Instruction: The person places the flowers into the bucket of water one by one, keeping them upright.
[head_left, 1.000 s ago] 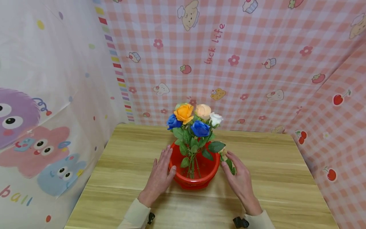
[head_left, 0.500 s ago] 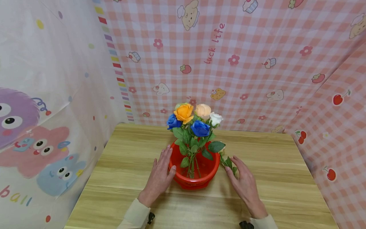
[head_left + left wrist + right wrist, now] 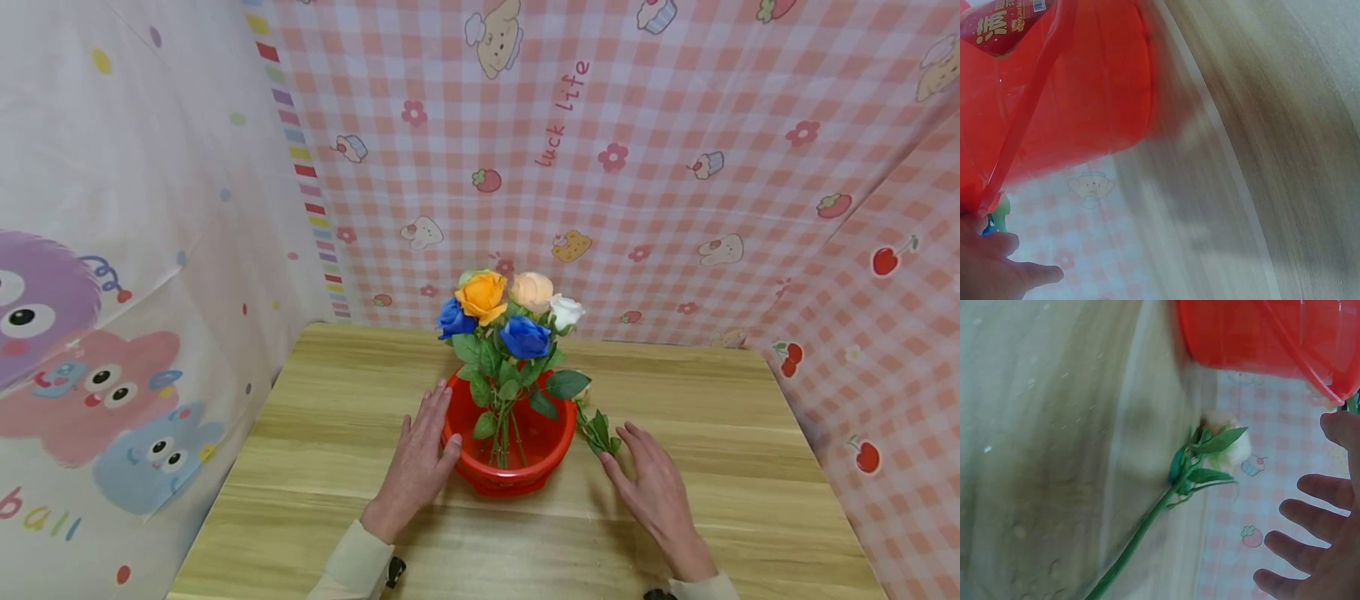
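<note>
A red plastic bucket (image 3: 510,477) stands on the table with several artificial roses upright in it: an orange rose (image 3: 482,297), a peach rose (image 3: 533,292), a white rose (image 3: 567,311) and two blue ones. My left hand (image 3: 416,467) rests against the bucket's left rim, fingers straight and thumb spread. To the right of the bucket lies a pale rose (image 3: 1216,442) with a green stem, its bloom partly hidden by a leaf in the head view. My right hand (image 3: 652,487) is just beside this rose, fingers spread, holding nothing.
The wood-grain table (image 3: 720,417) reaches back to a pink checked cloth (image 3: 660,250). A white printed cloth (image 3: 172,250) hangs on the left. A thin red handle (image 3: 1022,119) slants down the bucket's side, near a red label (image 3: 997,28).
My right hand has let go of the pale rose and moved right and toward me. The rose now lies on the table. My left hand has stayed at the bucket rim.
</note>
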A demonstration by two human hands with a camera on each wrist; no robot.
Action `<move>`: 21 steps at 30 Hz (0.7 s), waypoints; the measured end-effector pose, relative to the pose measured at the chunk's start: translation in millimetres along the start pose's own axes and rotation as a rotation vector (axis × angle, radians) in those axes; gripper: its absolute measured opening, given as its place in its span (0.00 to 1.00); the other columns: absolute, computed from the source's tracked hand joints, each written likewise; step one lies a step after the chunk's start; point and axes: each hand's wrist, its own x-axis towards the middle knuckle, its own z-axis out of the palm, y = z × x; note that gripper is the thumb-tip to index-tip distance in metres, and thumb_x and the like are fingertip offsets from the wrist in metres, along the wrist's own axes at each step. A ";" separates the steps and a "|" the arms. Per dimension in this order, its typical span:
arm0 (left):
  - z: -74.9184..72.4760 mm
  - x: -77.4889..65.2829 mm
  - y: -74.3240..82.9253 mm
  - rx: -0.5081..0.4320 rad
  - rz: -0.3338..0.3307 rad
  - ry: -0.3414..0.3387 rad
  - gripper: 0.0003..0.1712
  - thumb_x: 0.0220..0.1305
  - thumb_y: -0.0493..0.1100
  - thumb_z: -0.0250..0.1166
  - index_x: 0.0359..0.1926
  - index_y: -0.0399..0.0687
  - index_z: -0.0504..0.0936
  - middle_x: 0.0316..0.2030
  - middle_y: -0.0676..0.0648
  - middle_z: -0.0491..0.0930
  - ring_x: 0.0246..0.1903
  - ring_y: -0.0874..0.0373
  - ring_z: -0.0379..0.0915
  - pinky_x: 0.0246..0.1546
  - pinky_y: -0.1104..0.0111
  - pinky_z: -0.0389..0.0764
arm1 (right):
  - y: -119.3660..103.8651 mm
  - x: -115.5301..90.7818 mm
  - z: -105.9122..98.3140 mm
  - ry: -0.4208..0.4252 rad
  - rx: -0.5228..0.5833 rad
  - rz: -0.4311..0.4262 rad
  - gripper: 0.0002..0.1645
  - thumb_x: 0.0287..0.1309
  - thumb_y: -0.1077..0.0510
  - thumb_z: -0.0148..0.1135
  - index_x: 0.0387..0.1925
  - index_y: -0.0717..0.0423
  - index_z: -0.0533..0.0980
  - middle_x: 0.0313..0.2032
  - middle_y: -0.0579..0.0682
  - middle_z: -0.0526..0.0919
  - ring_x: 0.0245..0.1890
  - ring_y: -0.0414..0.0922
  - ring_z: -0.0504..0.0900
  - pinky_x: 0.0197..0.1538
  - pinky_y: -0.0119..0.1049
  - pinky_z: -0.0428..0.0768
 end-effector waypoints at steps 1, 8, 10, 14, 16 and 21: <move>0.2 -0.1 -0.1 0.000 0.000 0.001 0.39 0.76 0.51 0.51 0.82 0.44 0.55 0.82 0.49 0.48 0.79 0.41 0.49 0.69 0.29 0.54 | 1.7 -1.2 -0.1 -0.006 0.000 0.005 0.31 0.65 0.51 0.69 0.61 0.68 0.78 0.64 0.67 0.78 0.63 0.67 0.75 0.62 0.66 0.72; 1.3 -0.9 -1.6 -0.002 0.009 0.013 0.39 0.75 0.48 0.54 0.82 0.43 0.55 0.82 0.49 0.49 0.79 0.41 0.49 0.68 0.28 0.55 | 13.8 -9.3 -1.0 -0.041 -0.018 0.039 0.32 0.65 0.50 0.69 0.61 0.69 0.77 0.63 0.68 0.77 0.63 0.68 0.75 0.61 0.66 0.73; 1.1 -0.7 -1.6 -0.003 0.012 0.015 0.39 0.75 0.48 0.54 0.81 0.43 0.55 0.82 0.49 0.49 0.79 0.41 0.49 0.68 0.28 0.55 | 17.2 -11.4 -1.5 -0.045 -0.026 0.043 0.32 0.64 0.50 0.70 0.60 0.69 0.78 0.62 0.69 0.78 0.62 0.68 0.76 0.61 0.66 0.74; 0.9 -0.5 -1.7 -0.005 0.014 0.012 0.39 0.75 0.49 0.54 0.82 0.43 0.55 0.82 0.49 0.49 0.79 0.42 0.49 0.68 0.29 0.55 | 23.7 -15.9 -3.3 -0.081 -0.031 0.071 0.33 0.63 0.49 0.71 0.61 0.69 0.77 0.62 0.70 0.78 0.61 0.69 0.76 0.61 0.66 0.74; 0.8 -0.3 -1.6 -0.007 0.014 0.012 0.39 0.75 0.48 0.54 0.82 0.43 0.55 0.82 0.49 0.49 0.79 0.41 0.49 0.68 0.29 0.54 | 26.3 -18.2 -4.9 -0.108 -0.029 0.091 0.34 0.64 0.48 0.70 0.62 0.69 0.76 0.62 0.70 0.77 0.61 0.70 0.76 0.62 0.66 0.73; 0.5 -0.3 -1.0 0.001 0.013 0.012 0.39 0.76 0.51 0.52 0.82 0.43 0.55 0.82 0.49 0.49 0.78 0.41 0.49 0.68 0.28 0.55 | 31.5 -24.8 -7.7 -0.163 -0.027 0.130 0.36 0.67 0.46 0.68 0.64 0.69 0.75 0.64 0.70 0.76 0.63 0.70 0.74 0.63 0.67 0.72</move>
